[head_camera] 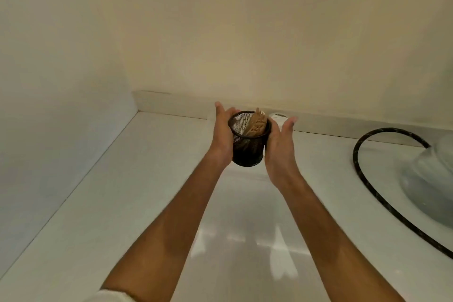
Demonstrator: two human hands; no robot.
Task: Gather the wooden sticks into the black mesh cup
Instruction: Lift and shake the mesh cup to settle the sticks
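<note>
The black mesh cup (247,147) is lifted above the white counter (122,203), tilted with its mouth toward me. A bundle of wooden sticks (256,123) leans inside it against the right wall, the tips poking just over the rim. My left hand (223,133) presses flat against the cup's left side, fingers stretched out. On the opposite side my right hand (279,147) lies against the cup with its fingers straight. The cup is clamped between both palms.
A small white round object (278,116) sits by the back wall behind the cup. A black hose (367,174) curves across the counter at right, beside a blurred pale basin-like object (426,179). Walls close the left and back.
</note>
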